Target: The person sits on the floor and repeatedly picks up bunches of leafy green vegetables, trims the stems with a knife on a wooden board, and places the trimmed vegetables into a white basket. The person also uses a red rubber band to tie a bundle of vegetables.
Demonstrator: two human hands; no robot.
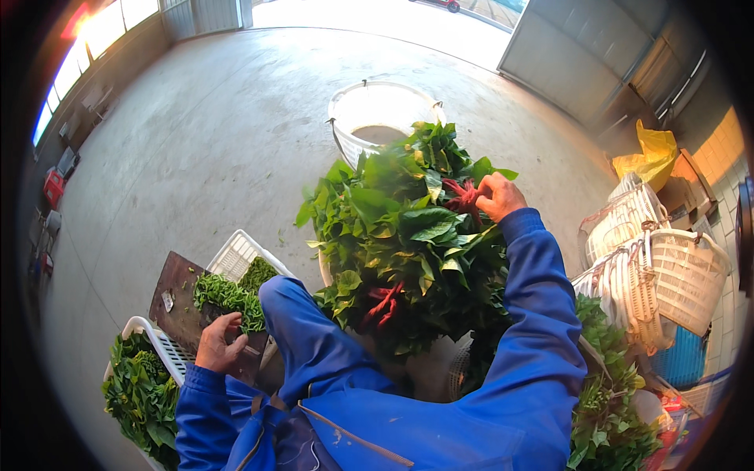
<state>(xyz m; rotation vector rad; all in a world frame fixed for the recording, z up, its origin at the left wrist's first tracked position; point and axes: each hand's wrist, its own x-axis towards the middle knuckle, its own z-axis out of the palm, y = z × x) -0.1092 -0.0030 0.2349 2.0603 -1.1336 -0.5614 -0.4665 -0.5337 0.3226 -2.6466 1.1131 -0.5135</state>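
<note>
My right hand (499, 195) is closed at a red tie (463, 197) on a large heap of leafy green stems (406, 235); what its fingertips pinch is hard to make out. A second red tie (383, 303) shows lower in the heap. My left hand (221, 343) is over a dark board (177, 288), fingers curled and apart, beside a pile of cut green pieces (227, 294). That pile spreads toward a white plastic basket (232, 259) holding more green bits. A small pale scrap (168, 301) lies on the board.
A round white basket (386, 112) stands behind the heap. At lower left, another white basket (141, 327) holds leafy greens (141, 394). On the right are stacked white baskets (686, 274), a yellow bag (651, 156) and more greens (607, 388). Concrete floor stretches ahead.
</note>
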